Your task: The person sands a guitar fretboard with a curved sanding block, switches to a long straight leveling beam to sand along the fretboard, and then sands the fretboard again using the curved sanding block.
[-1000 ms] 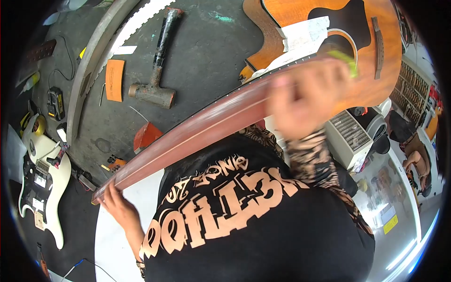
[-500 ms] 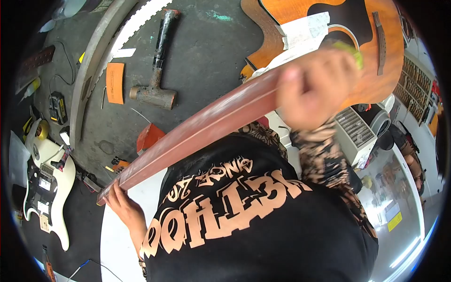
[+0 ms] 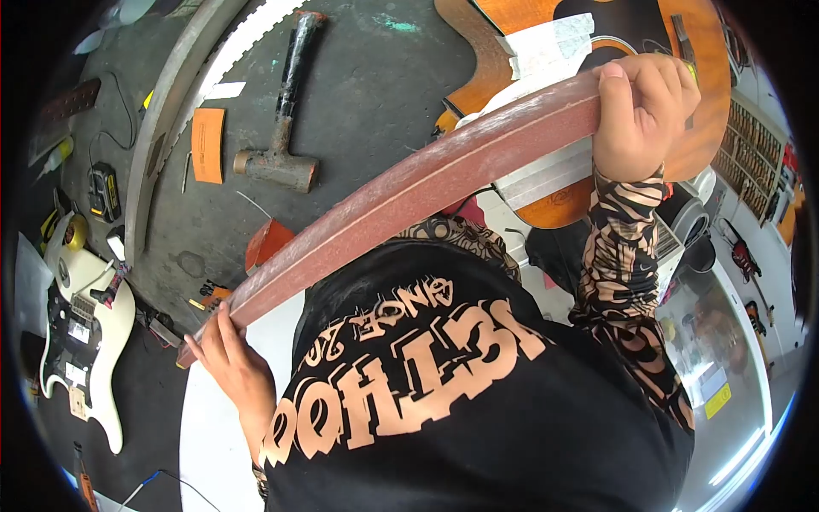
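Note:
A long reddish-brown beam (image 3: 409,192) with pale dust on its upper face runs diagonally over the guitar neck area. My right hand (image 3: 644,111) is closed round the beam's upper right end. At the lower left end, the fingers of my left hand (image 3: 232,354) press on the beam's near side, with the thumb below. Behind the beam's right part lies an orange acoustic guitar (image 3: 699,102) with a dark pickguard, and white paper (image 3: 550,51) covers part of its body. The guitar's neck is hidden under the beam.
A hammer (image 3: 286,166), an orange sanding sheet or card (image 3: 207,145) and a long grey metal bar (image 3: 162,111) lie on the dark bench. A red block (image 3: 269,245) sits behind the beam. On the left is a white electric guitar body (image 3: 115,367); a glass case (image 3: 708,350) stands right.
The beam has shifted toward the right, and my right hand has moved right and slightly up with it. My left hand remains at the lower left end.

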Action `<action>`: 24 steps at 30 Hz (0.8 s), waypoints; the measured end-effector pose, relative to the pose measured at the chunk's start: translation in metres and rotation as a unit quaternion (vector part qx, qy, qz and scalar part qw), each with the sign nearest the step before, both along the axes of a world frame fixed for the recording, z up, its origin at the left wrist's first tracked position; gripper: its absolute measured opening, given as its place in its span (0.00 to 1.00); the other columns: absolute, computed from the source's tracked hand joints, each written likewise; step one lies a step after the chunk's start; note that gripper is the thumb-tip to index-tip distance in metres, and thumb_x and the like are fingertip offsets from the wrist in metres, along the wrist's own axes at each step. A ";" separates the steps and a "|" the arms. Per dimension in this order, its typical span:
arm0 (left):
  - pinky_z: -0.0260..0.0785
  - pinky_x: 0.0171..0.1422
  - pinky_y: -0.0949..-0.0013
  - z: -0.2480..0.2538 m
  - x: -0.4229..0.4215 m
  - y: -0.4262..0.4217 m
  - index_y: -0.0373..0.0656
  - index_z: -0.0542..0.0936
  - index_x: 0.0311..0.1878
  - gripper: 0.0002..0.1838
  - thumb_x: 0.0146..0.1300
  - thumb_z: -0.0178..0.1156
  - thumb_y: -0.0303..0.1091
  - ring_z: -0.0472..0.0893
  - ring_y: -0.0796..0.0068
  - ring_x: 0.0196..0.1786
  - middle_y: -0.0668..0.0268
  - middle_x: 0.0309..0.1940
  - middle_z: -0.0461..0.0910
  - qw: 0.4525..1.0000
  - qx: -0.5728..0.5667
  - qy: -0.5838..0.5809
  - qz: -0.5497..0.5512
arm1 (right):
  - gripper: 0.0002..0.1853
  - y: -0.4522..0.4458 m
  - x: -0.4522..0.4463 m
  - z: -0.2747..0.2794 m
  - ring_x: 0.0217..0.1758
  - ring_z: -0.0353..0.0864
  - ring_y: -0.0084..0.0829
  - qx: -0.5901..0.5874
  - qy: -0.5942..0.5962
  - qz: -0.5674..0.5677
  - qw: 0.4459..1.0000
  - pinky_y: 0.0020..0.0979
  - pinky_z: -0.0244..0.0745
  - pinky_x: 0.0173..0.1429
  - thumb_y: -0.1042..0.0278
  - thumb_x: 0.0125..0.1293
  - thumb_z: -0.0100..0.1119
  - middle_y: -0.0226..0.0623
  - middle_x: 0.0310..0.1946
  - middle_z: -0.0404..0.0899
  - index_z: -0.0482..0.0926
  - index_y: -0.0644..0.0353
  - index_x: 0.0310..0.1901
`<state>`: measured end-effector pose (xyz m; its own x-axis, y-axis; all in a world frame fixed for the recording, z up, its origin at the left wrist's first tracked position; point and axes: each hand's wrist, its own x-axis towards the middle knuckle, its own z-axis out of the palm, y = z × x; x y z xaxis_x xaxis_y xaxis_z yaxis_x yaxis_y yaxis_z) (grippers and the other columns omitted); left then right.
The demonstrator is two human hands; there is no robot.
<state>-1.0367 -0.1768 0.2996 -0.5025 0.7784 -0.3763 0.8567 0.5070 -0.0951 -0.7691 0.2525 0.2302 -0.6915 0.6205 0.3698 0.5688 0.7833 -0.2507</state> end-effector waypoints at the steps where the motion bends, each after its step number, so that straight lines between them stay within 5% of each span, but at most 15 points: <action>1: 0.53 0.82 0.37 -0.001 -0.002 -0.001 0.42 0.75 0.70 0.25 0.70 0.56 0.20 0.78 0.55 0.65 0.55 0.59 0.79 1.000 0.000 0.005 0.007 | 0.05 -0.005 -0.005 -0.003 0.40 0.74 0.37 -0.008 0.031 -0.009 0.999 0.42 0.61 0.59 0.67 0.58 0.65 0.30 0.26 0.77 0.81 0.53 0.26; 4: 0.53 0.81 0.36 -0.006 -0.036 -0.058 0.42 0.75 0.70 0.24 0.70 0.56 0.20 0.78 0.51 0.64 0.53 0.59 0.79 0.999 -0.011 0.039 0.035 | 0.05 -0.071 -0.051 0.000 0.46 0.72 0.41 -0.051 0.048 -0.057 0.996 0.47 0.57 0.59 0.61 0.48 0.68 0.26 0.26 0.76 0.81 0.48 0.23; 6: 0.54 0.80 0.35 -0.001 -0.043 -0.080 0.41 0.75 0.70 0.24 0.71 0.55 0.20 0.77 0.50 0.64 0.51 0.60 0.78 0.996 -0.044 0.061 0.039 | 0.06 -0.099 -0.069 0.007 0.42 0.72 0.39 -0.075 0.054 -0.072 0.993 0.39 0.61 0.61 0.63 0.50 0.67 0.31 0.27 0.77 0.81 0.52 0.25; 10: 0.54 0.80 0.34 -0.001 -0.018 -0.037 0.42 0.74 0.70 0.24 0.71 0.56 0.20 0.78 0.52 0.64 0.53 0.59 0.79 0.999 -0.008 0.042 -0.004 | 0.08 -0.023 -0.023 -0.015 0.36 0.72 0.35 -0.005 0.105 0.001 0.994 0.42 0.58 0.57 0.62 0.44 0.69 0.27 0.23 0.73 0.78 0.49 0.20; 12: 0.53 0.80 0.35 -0.001 -0.002 -0.004 0.42 0.74 0.70 0.25 0.70 0.56 0.20 0.78 0.52 0.63 0.54 0.59 0.79 1.000 0.020 -0.004 0.005 | 0.05 -0.002 -0.004 -0.005 0.40 0.75 0.38 0.005 0.042 0.009 0.999 0.41 0.63 0.57 0.69 0.61 0.64 0.33 0.28 0.79 0.83 0.56 0.28; 13: 0.53 0.80 0.36 -0.003 -0.005 -0.010 0.42 0.74 0.71 0.26 0.70 0.56 0.20 0.78 0.52 0.62 0.54 0.60 0.78 1.000 0.022 -0.003 0.006 | 0.05 -0.008 -0.010 -0.003 0.40 0.75 0.37 -0.003 0.037 -0.002 0.999 0.41 0.62 0.55 0.70 0.60 0.64 0.32 0.28 0.79 0.82 0.57 0.27; 14: 0.53 0.80 0.36 -0.003 -0.012 -0.026 0.42 0.74 0.71 0.26 0.70 0.56 0.20 0.78 0.52 0.62 0.54 0.60 0.78 1.000 0.020 -0.004 0.005 | 0.05 -0.025 -0.021 0.000 0.39 0.74 0.37 -0.018 0.025 -0.016 0.999 0.41 0.62 0.55 0.70 0.59 0.65 0.32 0.27 0.77 0.81 0.56 0.26; 15: 0.52 0.81 0.36 -0.002 -0.022 -0.050 0.43 0.74 0.71 0.26 0.71 0.55 0.21 0.78 0.51 0.63 0.54 0.61 0.78 1.000 0.005 0.009 0.028 | 0.08 -0.045 -0.037 -0.015 0.37 0.73 0.34 -0.006 0.098 -0.012 0.995 0.42 0.59 0.56 0.63 0.45 0.69 0.27 0.24 0.73 0.78 0.50 0.20; 17: 0.51 0.81 0.36 -0.004 -0.039 -0.096 0.43 0.74 0.71 0.24 0.73 0.53 0.22 0.77 0.50 0.64 0.53 0.62 0.77 0.996 -0.033 0.048 0.062 | 0.08 -0.104 -0.070 -0.007 0.54 0.67 0.42 -0.071 0.103 -0.071 0.990 0.53 0.55 0.59 0.61 0.43 0.69 0.25 0.28 0.75 0.77 0.48 0.20; 20: 0.51 0.81 0.36 0.005 -0.034 -0.118 0.42 0.74 0.71 0.24 0.73 0.53 0.21 0.76 0.49 0.65 0.52 0.62 0.77 0.998 -0.021 0.037 0.048 | 0.07 -0.121 -0.058 -0.009 0.52 0.69 0.42 -0.056 0.168 -0.073 0.981 0.46 0.58 0.61 0.61 0.41 0.69 0.27 0.28 0.75 0.79 0.48 0.21; 24: 0.52 0.81 0.36 0.017 -0.020 -0.105 0.42 0.74 0.70 0.26 0.70 0.55 0.18 0.76 0.51 0.65 0.53 0.60 0.77 0.998 0.038 0.046 0.021 | 0.03 -0.130 -0.005 0.034 0.48 0.69 0.40 -0.058 0.065 -0.092 0.992 0.41 0.62 0.62 0.66 0.48 0.66 0.27 0.29 0.78 0.83 0.50 0.27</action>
<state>-1.0566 -0.2818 0.3165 -0.5650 0.7805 -0.2676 0.8238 0.5514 -0.1314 -0.7740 0.1228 0.2639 -0.5132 0.7759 0.3669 0.6567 0.6302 -0.4143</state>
